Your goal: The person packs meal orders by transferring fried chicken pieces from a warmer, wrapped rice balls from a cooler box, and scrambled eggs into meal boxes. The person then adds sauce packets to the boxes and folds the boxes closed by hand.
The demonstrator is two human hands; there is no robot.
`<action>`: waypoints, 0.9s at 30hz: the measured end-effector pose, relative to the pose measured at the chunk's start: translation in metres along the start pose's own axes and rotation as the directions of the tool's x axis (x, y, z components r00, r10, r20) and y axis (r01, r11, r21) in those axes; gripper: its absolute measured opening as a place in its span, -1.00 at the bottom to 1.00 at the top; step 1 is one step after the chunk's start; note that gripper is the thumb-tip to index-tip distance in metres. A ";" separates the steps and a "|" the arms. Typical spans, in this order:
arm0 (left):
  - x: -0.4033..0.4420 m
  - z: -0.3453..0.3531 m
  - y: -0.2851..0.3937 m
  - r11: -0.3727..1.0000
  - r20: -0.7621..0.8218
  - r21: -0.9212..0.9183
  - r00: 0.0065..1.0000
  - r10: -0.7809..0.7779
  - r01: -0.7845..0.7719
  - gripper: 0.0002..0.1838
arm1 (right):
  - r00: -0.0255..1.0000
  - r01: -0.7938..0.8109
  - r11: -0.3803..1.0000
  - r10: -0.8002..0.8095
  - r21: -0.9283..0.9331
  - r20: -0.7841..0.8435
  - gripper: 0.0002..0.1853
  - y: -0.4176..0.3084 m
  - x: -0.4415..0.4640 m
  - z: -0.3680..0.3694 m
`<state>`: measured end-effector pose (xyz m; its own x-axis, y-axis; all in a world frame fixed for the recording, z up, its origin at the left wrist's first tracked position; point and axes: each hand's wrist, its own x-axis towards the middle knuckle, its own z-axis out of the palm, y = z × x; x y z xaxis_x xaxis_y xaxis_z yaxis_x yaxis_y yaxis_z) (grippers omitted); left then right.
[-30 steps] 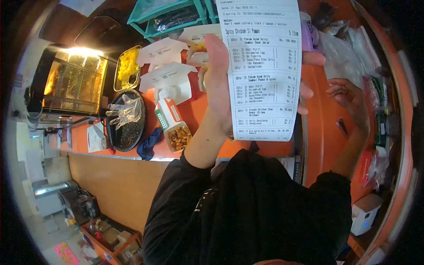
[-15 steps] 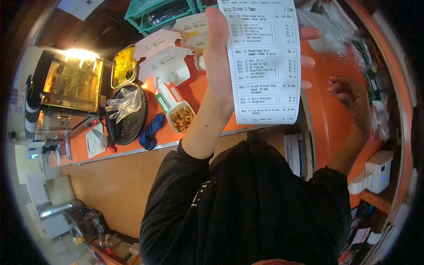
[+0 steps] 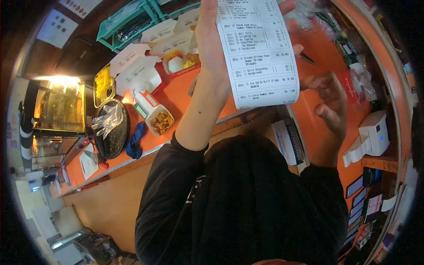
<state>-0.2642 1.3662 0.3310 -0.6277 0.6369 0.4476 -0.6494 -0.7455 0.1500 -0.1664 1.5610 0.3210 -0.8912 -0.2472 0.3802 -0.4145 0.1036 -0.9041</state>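
Observation:
A long printed receipt (image 3: 260, 57) lies across the palm of my left hand (image 3: 213, 53), its fingers showing past the paper's right edge and its thumb side at the left. The paper hangs down and curls at its lower end. My right hand (image 3: 330, 101) is to the right of the receipt, with its fingers apart and nothing in it. Left of my left forearm, a carton of brown fried pieces (image 3: 160, 122) stands on the orange counter (image 3: 183, 99), beside open white boxes (image 3: 140, 75).
A black round tray (image 3: 119, 139) holds a clear plastic glove (image 3: 108, 120). Near it are a dark blue cloth (image 3: 136, 140), a tray of yellow food (image 3: 104, 86) and a lit glass cabinet (image 3: 62, 106). A white printer (image 3: 374, 133) stands at the right.
The view has turned toward the right, bringing more of the printer and boxes into sight. The receipt sits higher in view. My right hand has moved left, closer to the receipt, with its fingers more spread.

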 end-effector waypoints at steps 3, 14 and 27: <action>0.017 0.015 -0.022 0.984 -0.157 0.167 0.984 0.081 -0.054 -0.18 | 1.000 -0.018 0.997 0.017 0.072 0.001 -0.50 -0.002 -0.003 -0.007; 0.090 -0.028 -0.062 0.993 -0.166 0.092 0.985 -0.053 0.069 -0.18 | 0.984 -0.083 0.978 0.110 0.191 -0.137 -0.49 0.028 -0.007 -0.047; 0.144 -0.082 -0.107 0.970 -0.274 0.089 0.942 -0.194 0.225 -0.23 | 0.880 -0.168 0.931 0.290 0.324 -0.376 -0.59 0.059 -0.023 -0.084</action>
<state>-0.3205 1.5535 0.3071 -0.5830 0.7982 0.1516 -0.7332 -0.5973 0.3251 -0.1860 1.6539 0.2750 -0.9738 0.1741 0.1460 -0.1764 -0.1745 -0.9687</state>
